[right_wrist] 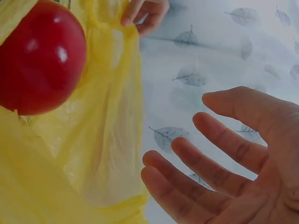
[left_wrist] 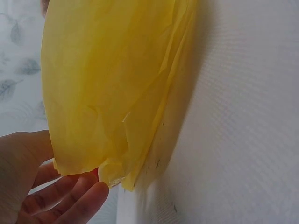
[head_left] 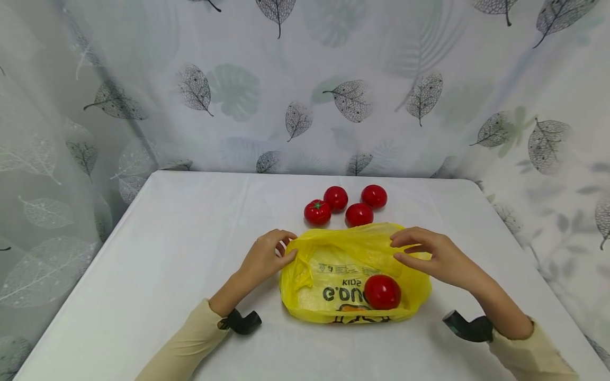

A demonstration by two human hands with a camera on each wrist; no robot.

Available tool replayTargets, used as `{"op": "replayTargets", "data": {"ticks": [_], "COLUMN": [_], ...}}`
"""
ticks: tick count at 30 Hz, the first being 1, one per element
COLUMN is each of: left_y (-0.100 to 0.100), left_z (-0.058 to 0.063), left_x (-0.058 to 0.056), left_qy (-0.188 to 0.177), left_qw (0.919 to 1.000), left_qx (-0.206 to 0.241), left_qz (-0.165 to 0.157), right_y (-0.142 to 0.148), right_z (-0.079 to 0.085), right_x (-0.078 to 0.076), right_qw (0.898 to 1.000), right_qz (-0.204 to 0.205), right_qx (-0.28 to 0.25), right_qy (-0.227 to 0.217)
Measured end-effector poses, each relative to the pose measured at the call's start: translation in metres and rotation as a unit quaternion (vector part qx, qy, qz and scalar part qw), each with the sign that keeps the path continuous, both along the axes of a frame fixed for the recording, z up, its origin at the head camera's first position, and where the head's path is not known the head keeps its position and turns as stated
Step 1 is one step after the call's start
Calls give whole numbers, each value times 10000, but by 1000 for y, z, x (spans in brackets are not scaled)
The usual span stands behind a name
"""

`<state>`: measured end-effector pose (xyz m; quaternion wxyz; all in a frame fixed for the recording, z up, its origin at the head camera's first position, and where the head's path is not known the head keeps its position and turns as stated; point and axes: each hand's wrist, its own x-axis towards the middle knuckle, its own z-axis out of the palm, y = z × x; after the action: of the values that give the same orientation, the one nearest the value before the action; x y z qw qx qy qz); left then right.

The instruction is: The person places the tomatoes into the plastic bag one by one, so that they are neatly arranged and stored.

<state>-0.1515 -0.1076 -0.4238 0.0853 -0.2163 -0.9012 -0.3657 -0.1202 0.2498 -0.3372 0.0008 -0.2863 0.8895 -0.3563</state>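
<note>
A yellow plastic bag (head_left: 312,316) with black print lies on the table, its mouth spread toward me. One red tomato (head_left: 383,292) sits inside at the right, and it shows large in the right wrist view. At the bag's left upper edge, my left hand (head_left: 266,254) pinches the plastic between thumb and fingers; the left wrist view has this hand (left_wrist: 58,198) at the bag's (left_wrist: 107,93) edge. My right hand (head_left: 440,258) hovers by the right upper edge. In the right wrist view its fingers (right_wrist: 219,172) are spread and loosely bent, holding nothing.
Behind the bag stand several more red tomatoes, among them one with a green stem top (head_left: 317,212) and one farthest right (head_left: 374,196). A white cloth covers the table (head_left: 190,243). Leaf-patterned curtains (head_left: 248,143) hang around the back and sides.
</note>
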Motion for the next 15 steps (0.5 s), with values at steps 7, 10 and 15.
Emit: {"op": "replayTargets", "data": {"ticks": [7, 10, 15], "left_y": [-1, -1, 0], "left_z": [0, -1, -1], "left_x": [-1, -1, -1], "left_qy": [32, 27, 15], "left_qw": [10000, 10000, 9999], "left_qx": [-17, -36, -76], "left_qz": [41, 54, 69], "right_y": [5, 8, 15], "right_z": [9, 12, 16], "right_x": [-7, -11, -18], "right_qw": [9989, 9979, 9950], "right_qz": [-209, -434, -784], "right_qx": [-381, -479, -604], "right_qy": [178, 82, -152]}}
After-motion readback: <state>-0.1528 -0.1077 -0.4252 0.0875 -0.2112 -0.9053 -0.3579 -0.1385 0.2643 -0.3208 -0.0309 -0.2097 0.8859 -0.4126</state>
